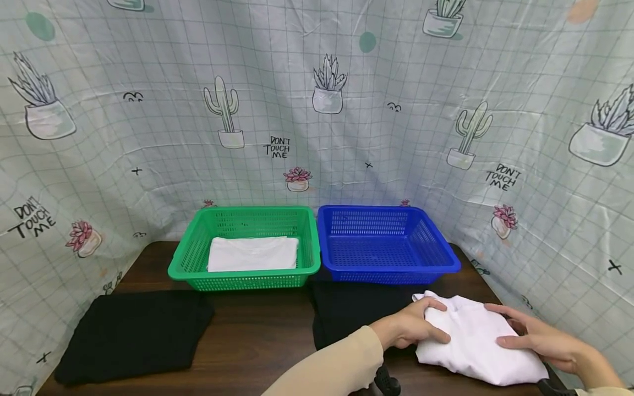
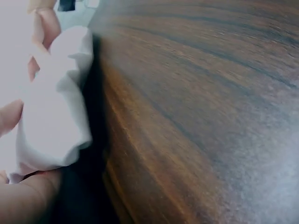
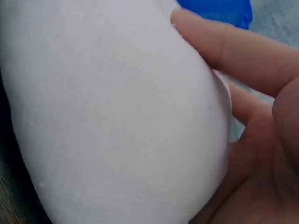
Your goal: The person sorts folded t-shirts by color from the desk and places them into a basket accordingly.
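A folded white garment (image 1: 475, 341) is held between both hands at the right end of the table. My left hand (image 1: 411, 323) grips its left side, thumb on top and other fingers partly underneath. On the opposite side my right hand (image 1: 547, 336) grips it, the thumb and index finger over the edge. In the left wrist view the white garment (image 2: 56, 116) bulges in soft folds above a dark cloth. Its broad smooth face (image 3: 117, 112) fills most of the right wrist view. A folded black garment (image 1: 356, 308) lies just left of the white one, partly behind my left arm.
At the back stand a green basket (image 1: 247, 279) with a folded white cloth (image 1: 252, 254) inside and, to its right, a blue basket (image 1: 391, 269). Another black garment (image 1: 134, 335) lies flat on the left of the wooden table (image 1: 247, 341). A patterned curtain (image 1: 277, 110) surrounds the table.
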A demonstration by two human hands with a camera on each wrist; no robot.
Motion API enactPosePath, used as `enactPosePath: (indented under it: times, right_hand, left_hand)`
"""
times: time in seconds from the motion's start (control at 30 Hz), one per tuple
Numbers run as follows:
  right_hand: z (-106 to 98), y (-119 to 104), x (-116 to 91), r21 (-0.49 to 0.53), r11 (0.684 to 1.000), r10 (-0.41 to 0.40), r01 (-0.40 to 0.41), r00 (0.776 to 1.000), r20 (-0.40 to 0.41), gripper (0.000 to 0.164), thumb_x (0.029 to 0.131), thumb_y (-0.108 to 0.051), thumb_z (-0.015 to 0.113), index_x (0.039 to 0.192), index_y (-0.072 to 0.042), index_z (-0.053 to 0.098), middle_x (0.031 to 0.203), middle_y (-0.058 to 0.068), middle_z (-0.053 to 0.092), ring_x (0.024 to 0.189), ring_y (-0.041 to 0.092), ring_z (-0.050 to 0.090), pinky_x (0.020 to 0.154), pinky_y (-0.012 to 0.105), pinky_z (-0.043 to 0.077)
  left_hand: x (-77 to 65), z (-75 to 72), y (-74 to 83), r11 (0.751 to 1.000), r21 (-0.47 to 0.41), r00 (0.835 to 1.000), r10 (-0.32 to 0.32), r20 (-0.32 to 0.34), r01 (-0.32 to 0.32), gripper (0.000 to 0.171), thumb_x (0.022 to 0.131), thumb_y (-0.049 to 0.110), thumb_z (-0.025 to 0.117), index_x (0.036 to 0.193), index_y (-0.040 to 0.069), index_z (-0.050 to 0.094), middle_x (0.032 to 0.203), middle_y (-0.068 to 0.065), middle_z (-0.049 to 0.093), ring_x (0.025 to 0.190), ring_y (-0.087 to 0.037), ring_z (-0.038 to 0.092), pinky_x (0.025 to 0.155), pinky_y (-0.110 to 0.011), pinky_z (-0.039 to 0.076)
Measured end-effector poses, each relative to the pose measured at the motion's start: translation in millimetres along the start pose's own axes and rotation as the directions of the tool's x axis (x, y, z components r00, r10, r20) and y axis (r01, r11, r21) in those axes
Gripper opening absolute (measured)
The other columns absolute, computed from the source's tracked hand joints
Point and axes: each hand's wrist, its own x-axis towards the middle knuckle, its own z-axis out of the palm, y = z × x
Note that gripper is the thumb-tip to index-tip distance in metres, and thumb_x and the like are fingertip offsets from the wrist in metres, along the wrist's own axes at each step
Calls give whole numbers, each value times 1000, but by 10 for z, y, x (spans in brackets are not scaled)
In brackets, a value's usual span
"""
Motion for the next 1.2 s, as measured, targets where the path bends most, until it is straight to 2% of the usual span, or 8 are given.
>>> enactPosePath:
  times: [0.1, 0.2, 0.3, 0.4, 0.57, 0.77, 1.03, 1.2]
  right_hand:
    - [33, -51, 60, 51, 997, -66, 62, 994, 86, 68, 111, -2, 47, 170, -9, 14, 155, -11, 45, 131, 0, 52, 104, 29, 51]
    - [49, -126, 102, 152, 982, -140, 117, 979, 150, 67, 112, 2, 40, 171, -10, 12, 155, -20, 49, 133, 6, 55, 106, 33, 52]
    - [75, -290, 148, 238, 961, -191, 143, 963, 193, 68, 112, 3, 34, 172, -17, 9, 158, -14, 49, 133, 16, 60, 106, 39, 54]
    - [159, -537, 211, 251, 950, -233, 184, 956, 181, 69, 112, 4, 33, 172, -19, 8, 158, -7, 50, 130, 22, 64, 102, 43, 56]
    - [463, -1062, 422, 147, 949, -293, 278, 951, 95, 70, 111, 6, 41, 172, -14, 14, 149, 4, 56, 117, 25, 71, 90, 43, 62]
    - [814, -1623, 730, 52, 948, -317, 315, 948, 32, 74, 109, 3, 52, 172, -18, 18, 140, 6, 60, 106, 23, 75, 83, 43, 64]
    - [1300, -2125, 1428, -24, 933, -359, 359, 926, -120, 78, 106, -9, 66, 171, -19, 24, 137, 14, 54, 91, 18, 75, 80, 37, 64]
    - [1598, -2406, 1972, 9, 938, -344, 347, 933, -108, 81, 105, -15, 70, 171, -21, 25, 147, 21, 45, 102, 22, 69, 84, 36, 61]
  left_hand:
    - [-56, -42, 70, 998, 41, 999, 38, -36, -37, 57, 81, -20, 78, 120, 21, 68, 127, 2, 56, 108, -16, 62, 95, -41, 58]
    - [-148, -138, 202, 995, 74, 997, 74, -32, -71, 56, 83, -17, 80, 121, 23, 69, 125, 5, 59, 106, -13, 61, 93, -37, 58]
    - [-290, -353, 402, 992, 79, 996, 93, 18, -94, 53, 87, -10, 81, 126, 25, 69, 127, 6, 57, 105, -13, 60, 90, -37, 58]
    - [-473, -630, 609, 990, 80, 992, 113, 59, -117, 53, 90, -4, 81, 133, 25, 68, 130, 6, 53, 104, -16, 59, 85, -37, 58]
    - [-820, -1112, 885, 981, 91, 984, 167, 55, -171, 54, 92, 0, 81, 137, 25, 66, 135, 1, 52, 109, -19, 60, 83, -35, 58]
    - [-1171, -1645, 1139, 971, 114, 978, 206, 30, -208, 59, 95, 3, 80, 145, 26, 61, 146, -5, 49, 116, -23, 60, 86, -37, 60]
    - [-1520, -2403, 1346, 965, 130, 966, 241, -94, -228, 66, 96, 7, 79, 154, 25, 53, 155, -14, 42, 126, -30, 56, 88, -39, 60]
    - [-1687, -2954, 1329, 952, 196, 945, 269, -184, -233, 68, 97, 11, 79, 157, 25, 50, 158, -13, 42, 135, -33, 50, 93, -38, 57]
